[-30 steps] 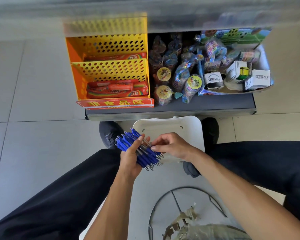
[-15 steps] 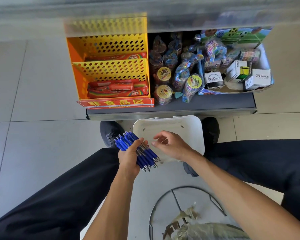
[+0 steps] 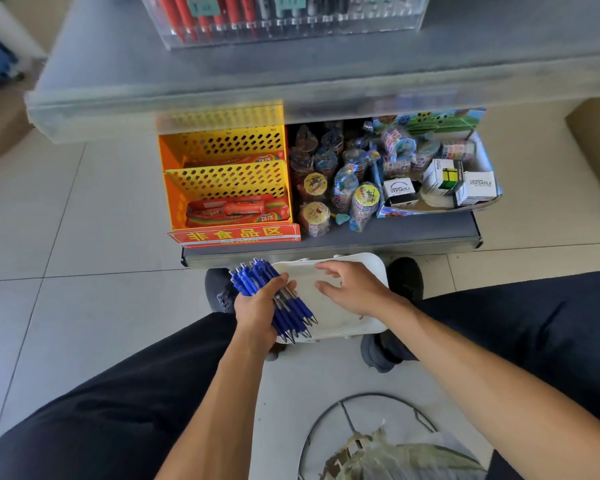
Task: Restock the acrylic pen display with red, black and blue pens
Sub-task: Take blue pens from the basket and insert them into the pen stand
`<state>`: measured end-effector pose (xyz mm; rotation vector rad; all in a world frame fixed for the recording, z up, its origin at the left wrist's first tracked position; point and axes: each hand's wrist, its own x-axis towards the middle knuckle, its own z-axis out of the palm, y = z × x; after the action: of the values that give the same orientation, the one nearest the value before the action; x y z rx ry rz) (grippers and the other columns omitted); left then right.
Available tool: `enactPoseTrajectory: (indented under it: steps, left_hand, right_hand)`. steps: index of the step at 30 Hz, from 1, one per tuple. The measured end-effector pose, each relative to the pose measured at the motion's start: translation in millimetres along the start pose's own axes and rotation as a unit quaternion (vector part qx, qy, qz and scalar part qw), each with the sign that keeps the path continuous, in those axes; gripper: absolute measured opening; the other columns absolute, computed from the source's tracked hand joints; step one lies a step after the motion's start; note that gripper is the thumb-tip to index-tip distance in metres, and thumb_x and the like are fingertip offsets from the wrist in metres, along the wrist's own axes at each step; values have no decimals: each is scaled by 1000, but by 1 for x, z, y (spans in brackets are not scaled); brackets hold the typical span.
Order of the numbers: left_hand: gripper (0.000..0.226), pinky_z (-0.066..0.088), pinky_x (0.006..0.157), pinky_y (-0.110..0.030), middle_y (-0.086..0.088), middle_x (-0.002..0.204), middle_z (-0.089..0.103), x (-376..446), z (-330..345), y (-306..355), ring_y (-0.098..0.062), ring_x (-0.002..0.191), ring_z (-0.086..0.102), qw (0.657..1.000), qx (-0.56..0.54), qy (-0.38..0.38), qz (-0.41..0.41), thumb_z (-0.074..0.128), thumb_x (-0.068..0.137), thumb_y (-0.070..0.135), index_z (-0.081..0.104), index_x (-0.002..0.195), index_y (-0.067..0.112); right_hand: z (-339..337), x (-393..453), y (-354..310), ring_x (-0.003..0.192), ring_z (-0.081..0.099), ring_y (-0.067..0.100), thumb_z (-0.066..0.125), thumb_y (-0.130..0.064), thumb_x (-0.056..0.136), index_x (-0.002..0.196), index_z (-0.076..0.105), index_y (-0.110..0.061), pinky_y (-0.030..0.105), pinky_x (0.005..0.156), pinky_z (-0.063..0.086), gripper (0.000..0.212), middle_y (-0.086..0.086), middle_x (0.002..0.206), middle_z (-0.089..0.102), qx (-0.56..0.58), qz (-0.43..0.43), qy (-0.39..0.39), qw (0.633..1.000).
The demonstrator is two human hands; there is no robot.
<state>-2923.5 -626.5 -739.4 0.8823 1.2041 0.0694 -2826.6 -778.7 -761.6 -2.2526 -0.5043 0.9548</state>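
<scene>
Gripping a bundle of blue pens (image 3: 272, 299) at frame center, left hand (image 3: 257, 306) curls round them, tips pointing lower right. Right hand (image 3: 352, 289) spread, empty, over white tray (image 3: 371, 268). Acrylic display (image 3: 284, 19) w/ red & black pens sits top center on shelf (image 3: 118, 74).

- The acrylic pen display (image 3: 284, 19) is cut off by the top edge on my feed; I see only its lower front, and the labels on it are too blurred to read.
- The red pens (image 3: 187, 15) and black pens (image 3: 291, 12) inside show only their lower ends.
- My left hand (image 3: 257, 306) covers the middle of the blue pens (image 3: 274, 299), so I cannot count them.
- The white tray (image 3: 343, 323) is partly hidden under my right hand (image 3: 354, 289).
- The upper shelf (image 3: 291, 77) hides the back of the yellow rack (image 3: 222, 147).
- The wire basket (image 3: 361, 441) runs off the bottom edge.
</scene>
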Motion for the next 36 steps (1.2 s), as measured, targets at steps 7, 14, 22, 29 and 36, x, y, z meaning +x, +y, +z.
enactPoseTrajectory:
  steps: [7,14,22,29,36]
  left_hand:
    - [19,55,45,-26,-2,65,75,-37,24,20,-17,60,75,998,-4,-38,39,75,85,0,65,99,7]
    - [18,59,55,-33,-12,77,76,-81,55,38,-24,67,74,989,9,-109,98,77,81,-2,67,95,4]
    - [12,63,75,-45,-21,86,76,-129,76,58,-30,79,76,969,12,-193,157,75,83,-5,70,92,1]
    - [21,63,69,-43,-23,95,75,-155,80,75,-38,87,75,951,34,-196,236,79,82,2,70,101,-1]
    - [10,63,67,-44,-16,85,75,-162,73,94,-32,79,76,934,40,-212,284,74,86,1,71,95,5]
  right_hand:
    - [-33,-32,-12,131,54,14,61,-42,99,145,53,-28,30,104,43,49,-3,142,59,16,-11,47,999]
    - [-69,-62,-39,115,56,8,56,-36,102,144,54,-27,22,89,46,42,-2,139,61,86,-35,101,991]
    - [-105,-92,-71,106,63,6,50,-31,105,130,66,-25,26,95,52,31,-8,120,71,94,-90,189,973]
    - [-121,-99,-102,99,67,9,55,-20,102,115,74,-21,14,76,46,23,-7,108,73,154,-121,300,934]
    - [-132,-104,-128,79,72,8,57,-27,101,109,75,-25,19,75,58,20,-12,94,75,152,-171,252,940]
